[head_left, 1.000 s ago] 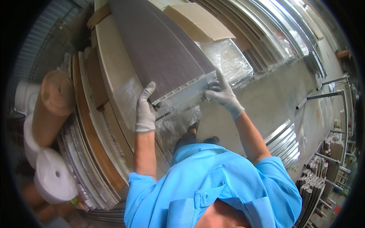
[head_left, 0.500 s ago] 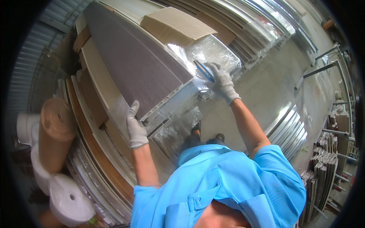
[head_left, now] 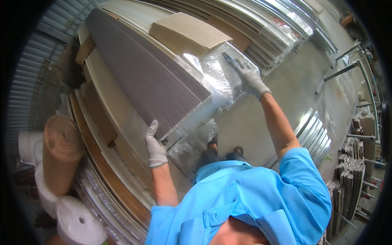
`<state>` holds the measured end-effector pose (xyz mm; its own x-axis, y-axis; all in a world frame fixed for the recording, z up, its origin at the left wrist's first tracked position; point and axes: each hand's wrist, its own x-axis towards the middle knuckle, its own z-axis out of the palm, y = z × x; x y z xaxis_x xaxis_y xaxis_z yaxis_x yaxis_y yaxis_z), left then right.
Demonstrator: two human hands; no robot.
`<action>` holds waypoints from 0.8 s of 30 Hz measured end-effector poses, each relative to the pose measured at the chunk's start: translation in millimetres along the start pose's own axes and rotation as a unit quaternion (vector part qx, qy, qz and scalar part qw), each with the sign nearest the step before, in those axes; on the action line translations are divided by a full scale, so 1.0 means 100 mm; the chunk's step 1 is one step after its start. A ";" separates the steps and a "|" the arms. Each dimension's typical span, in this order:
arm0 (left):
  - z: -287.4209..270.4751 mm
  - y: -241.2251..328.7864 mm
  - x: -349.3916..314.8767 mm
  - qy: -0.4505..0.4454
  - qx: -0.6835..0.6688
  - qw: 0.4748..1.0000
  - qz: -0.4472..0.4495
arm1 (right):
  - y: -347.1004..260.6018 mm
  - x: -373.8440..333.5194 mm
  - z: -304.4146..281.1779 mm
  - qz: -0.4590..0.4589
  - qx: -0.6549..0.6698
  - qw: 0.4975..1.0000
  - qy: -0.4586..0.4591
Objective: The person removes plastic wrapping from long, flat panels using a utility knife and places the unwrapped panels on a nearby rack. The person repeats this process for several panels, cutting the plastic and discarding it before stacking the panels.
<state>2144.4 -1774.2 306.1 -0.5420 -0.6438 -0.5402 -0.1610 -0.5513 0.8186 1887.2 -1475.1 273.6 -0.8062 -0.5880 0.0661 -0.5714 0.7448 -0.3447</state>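
My left hand, in a pale work glove, grips the near left corner of a long grey-brown panel, with the thumb on top. Its fingers are partly hidden under the edge. The panel has a hollow, ribbed end and lies lengthwise on a stack. My gloved right hand is closed on a slim blue and dark tool that looks like a utility knife, somewhat blurred. That hand is beside the panel's near right corner, over shiny clear plastic wrap. A folded brown cardboard sheet rests behind the wrap.
Left of me stand a brown paper roll and white foam rolls, next to stacked long boards. Wrapped profiles lie far right. Metal profiles are on the floor, and a rack holds more at right.
My right hand has moved away and to the right with the knife, from the panel's corner onto the wrap. My left hand still holds its corner; the panel sits slightly lower right in view.
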 end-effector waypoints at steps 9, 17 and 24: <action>0.03 0.02 -0.05 0.020 0.005 1.000 -0.002 | -0.55 -0.64 0.90 -0.119 0.158 0.979 0.044; 0.03 -0.09 0.07 -0.011 -0.042 0.998 -0.036 | 0.67 -2.93 1.28 0.169 -0.023 0.891 -0.420; 0.14 -0.24 0.05 -0.018 -0.024 0.999 -0.044 | 0.12 -1.79 0.87 0.104 0.310 0.903 -0.280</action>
<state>2133.5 -1756.7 286.6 -0.5571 -0.5729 -0.6012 -0.1695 -0.6303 0.7576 2038.0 -1387.8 176.0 -0.5838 -0.6515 -0.4845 -0.0807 0.6403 -0.7638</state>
